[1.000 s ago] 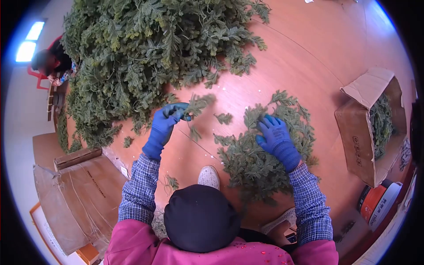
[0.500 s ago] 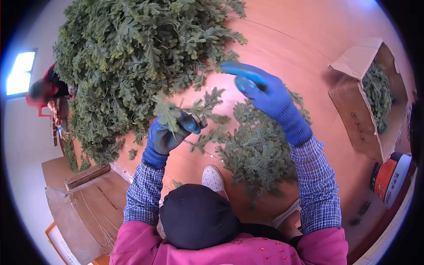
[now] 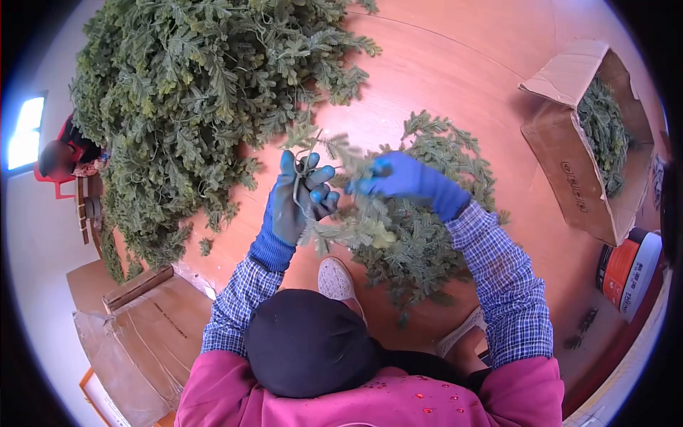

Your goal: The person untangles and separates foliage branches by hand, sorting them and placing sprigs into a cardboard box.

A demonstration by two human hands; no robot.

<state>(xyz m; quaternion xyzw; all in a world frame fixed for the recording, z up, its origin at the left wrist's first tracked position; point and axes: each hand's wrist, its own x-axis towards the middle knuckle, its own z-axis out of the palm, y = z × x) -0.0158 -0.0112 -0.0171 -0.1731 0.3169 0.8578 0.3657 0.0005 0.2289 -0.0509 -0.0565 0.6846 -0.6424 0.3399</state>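
A green fir branch (image 3: 359, 231) with a pale bent stem lies across my left hand (image 3: 295, 206), which wears a blue-and-grey glove and has its fingers curled about the stem. My right hand (image 3: 405, 178), also in a blue glove, is closed at the branch's right side, its fingertips on the needles and slightly blurred. Below and behind the right hand, a small pile of fir branches (image 3: 420, 249) rests on the orange-brown surface. A far larger heap of fir branches (image 3: 192, 107) stands at the upper left.
At the right an open cardboard box (image 3: 569, 167) contains more greenery. Under it is a red-and-white round container (image 3: 629, 274). A flattened cardboard box (image 3: 153, 334) lies at lower left. Another person (image 3: 64, 156) sits beyond the big heap. My shoe (image 3: 336, 281) shows below my hands.
My right hand has come down and left from above the small pile to the branch. My left hand has turned palm up and shifted slightly right, the branch still in it.
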